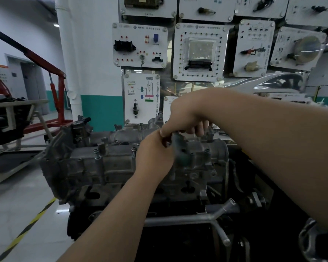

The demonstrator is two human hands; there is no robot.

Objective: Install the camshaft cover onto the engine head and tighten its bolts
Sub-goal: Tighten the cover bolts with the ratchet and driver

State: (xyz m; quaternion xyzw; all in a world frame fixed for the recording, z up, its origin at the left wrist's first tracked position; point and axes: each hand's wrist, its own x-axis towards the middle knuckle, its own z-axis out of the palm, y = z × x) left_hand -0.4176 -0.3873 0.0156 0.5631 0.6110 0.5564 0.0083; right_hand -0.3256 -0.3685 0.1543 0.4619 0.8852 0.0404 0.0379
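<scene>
While both forearms reach over the engine head (106, 163), the right hand (186, 114) comes in from the right with its fingers curled downward, and its thumb and fingers pinch the upper edge of the camshaft cover (183, 150), a blurred grey-green part at the right portion of the engine's top. The left hand (153, 157) lies against the cover's left side; its fingers are hidden, so I cannot tell whether they grip. White panels (140, 46) hang behind.

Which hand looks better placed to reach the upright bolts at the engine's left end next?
Left, probably: the left hand sits nearer those bolts, while the right hand is farther right, fingers curled over a blurred part.
</scene>
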